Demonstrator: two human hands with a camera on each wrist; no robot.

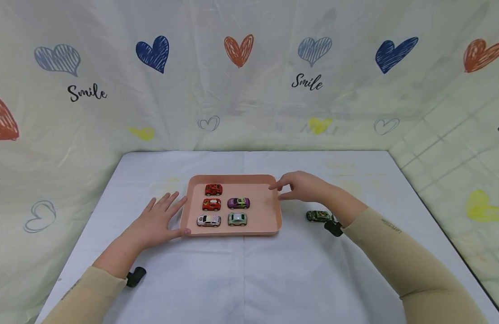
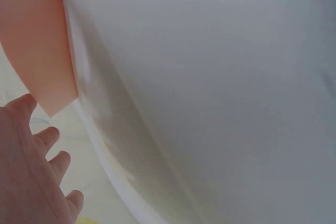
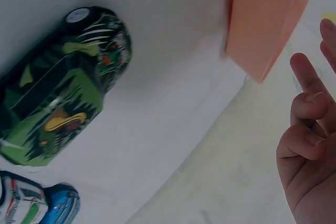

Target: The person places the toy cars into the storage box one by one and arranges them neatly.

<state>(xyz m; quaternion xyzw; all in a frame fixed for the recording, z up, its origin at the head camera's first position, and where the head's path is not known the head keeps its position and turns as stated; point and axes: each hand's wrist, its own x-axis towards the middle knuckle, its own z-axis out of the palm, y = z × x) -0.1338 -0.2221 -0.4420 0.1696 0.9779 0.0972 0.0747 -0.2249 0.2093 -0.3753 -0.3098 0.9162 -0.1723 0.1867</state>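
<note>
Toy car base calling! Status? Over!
Left hand at tray, left end. Right hand at right end. Five cars in tray. Green car outside, to the right.

The pink oblong plastic tray (image 1: 263, 218) looks smooth, the little green toy car (image 3: 79, 87) shiny, the flat white worktop (image 1: 192, 279) dull.

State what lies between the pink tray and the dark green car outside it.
Only bare white table surface lies between the tray and the dark green car, as the head and right wrist views show.
</note>
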